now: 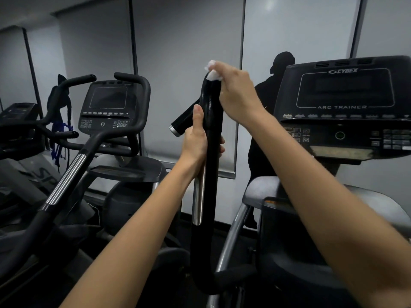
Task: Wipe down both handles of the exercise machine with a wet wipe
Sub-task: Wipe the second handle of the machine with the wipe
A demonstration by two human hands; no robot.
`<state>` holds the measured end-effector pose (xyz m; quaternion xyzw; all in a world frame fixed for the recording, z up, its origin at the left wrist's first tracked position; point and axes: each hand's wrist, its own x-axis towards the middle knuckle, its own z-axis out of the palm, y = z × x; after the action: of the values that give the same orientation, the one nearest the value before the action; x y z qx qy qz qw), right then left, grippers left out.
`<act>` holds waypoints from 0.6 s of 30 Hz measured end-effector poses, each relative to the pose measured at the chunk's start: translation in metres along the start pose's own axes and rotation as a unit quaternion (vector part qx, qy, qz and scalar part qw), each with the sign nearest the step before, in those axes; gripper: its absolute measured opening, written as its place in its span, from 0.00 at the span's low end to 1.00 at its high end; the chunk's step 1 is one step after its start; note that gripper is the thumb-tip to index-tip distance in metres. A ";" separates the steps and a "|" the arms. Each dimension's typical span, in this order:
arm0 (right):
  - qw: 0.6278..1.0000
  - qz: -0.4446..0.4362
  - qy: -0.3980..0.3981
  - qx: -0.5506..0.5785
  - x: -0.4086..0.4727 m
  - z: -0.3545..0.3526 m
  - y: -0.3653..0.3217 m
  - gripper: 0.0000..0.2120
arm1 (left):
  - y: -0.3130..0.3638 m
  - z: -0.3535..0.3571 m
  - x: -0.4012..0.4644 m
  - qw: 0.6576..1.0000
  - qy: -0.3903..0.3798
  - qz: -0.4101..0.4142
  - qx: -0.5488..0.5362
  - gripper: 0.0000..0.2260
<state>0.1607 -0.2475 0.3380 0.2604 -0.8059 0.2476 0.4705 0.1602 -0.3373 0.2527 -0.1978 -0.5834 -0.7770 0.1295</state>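
Observation:
A tall black handle (210, 196) of the Cybex Arc Trainer rises in the middle of the head view, with a short stub (182, 122) branching off to the left near its top. My left hand (196, 144) grips the handle around its middle, fingers curled round the far side. My right hand (234, 90) holds a crumpled white wet wipe (212, 72) against the handle's top end. The machine's other handle is out of sight.
The Arc Trainer's console (342, 107) stands at the right. A second machine with a console (109, 107) and curved black handlebars (66, 174) fills the left. Grey window blinds (178, 52) run behind. A dark reflection of a person (271, 96) shows behind my right hand.

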 end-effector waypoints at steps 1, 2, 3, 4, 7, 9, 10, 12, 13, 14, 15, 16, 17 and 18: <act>1.000 -0.021 0.005 -0.017 -0.009 0.003 -0.002 0.21 | 0.000 -0.001 -0.001 1.000 -0.006 -0.003 -0.001 0.31; 0.999 -0.039 0.007 -0.036 -0.016 0.005 -0.004 0.21 | 0.002 -0.001 -0.002 1.000 -0.012 -0.004 0.000 0.31; 0.997 -0.047 0.007 -0.053 -0.024 0.009 -0.003 0.22 | 0.003 -0.001 -0.004 1.000 -0.019 -0.006 0.003 0.31; 0.997 -0.047 0.007 -0.062 -0.034 0.011 -0.004 0.22 | 0.005 -0.003 -0.006 1.000 -0.026 -0.010 0.011 0.31; 0.995 -0.057 0.010 -0.084 -0.068 0.020 -0.012 0.23 | 0.009 -0.011 -0.010 0.996 -0.085 -0.027 0.023 0.26; 0.992 -0.075 0.002 -0.103 -0.089 0.021 -0.016 0.23 | 0.009 -0.018 -0.011 0.992 -0.124 -0.030 0.020 0.25; 0.993 -0.077 -0.012 -0.090 -0.097 0.018 -0.020 0.23 | 0.010 -0.019 -0.014 0.991 -0.129 -0.033 0.020 0.26; 0.996 -0.074 -0.021 -0.035 -0.100 0.004 -0.026 0.21 | 0.011 -0.023 -0.019 0.990 -0.131 -0.041 0.024 0.30; 0.997 -0.074 0.000 -0.016 -0.094 -0.005 -0.029 0.20 | 0.010 -0.025 -0.020 0.990 -0.129 -0.048 0.025 0.32; 0.997 -0.068 0.027 -0.011 -0.084 -0.012 -0.031 0.19 | 0.009 -0.026 -0.020 0.990 -0.126 -0.057 0.023 0.33; 0.997 -0.056 0.046 -0.020 -0.071 -0.017 -0.031 0.18 | 0.008 -0.027 -0.021 0.990 -0.122 -0.064 0.028 0.33; 0.997 -0.046 0.045 -0.043 -0.057 -0.018 -0.030 0.18 | 0.007 -0.028 -0.023 0.990 -0.121 -0.070 0.030 0.34; 0.996 -0.043 0.019 -0.080 -0.045 -0.016 -0.029 0.19 | 0.007 -0.028 -0.023 0.990 -0.120 -0.074 0.030 0.34; 0.992 -0.041 -0.018 -0.120 -0.038 -0.011 -0.027 0.20 | 0.006 -0.029 -0.024 0.989 -0.119 -0.080 0.020 0.33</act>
<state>0.2009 -0.2538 0.3133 0.2397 -0.8265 0.1252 0.4937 0.1798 -0.3672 0.2398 -0.2389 -0.6241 -0.7440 0.0005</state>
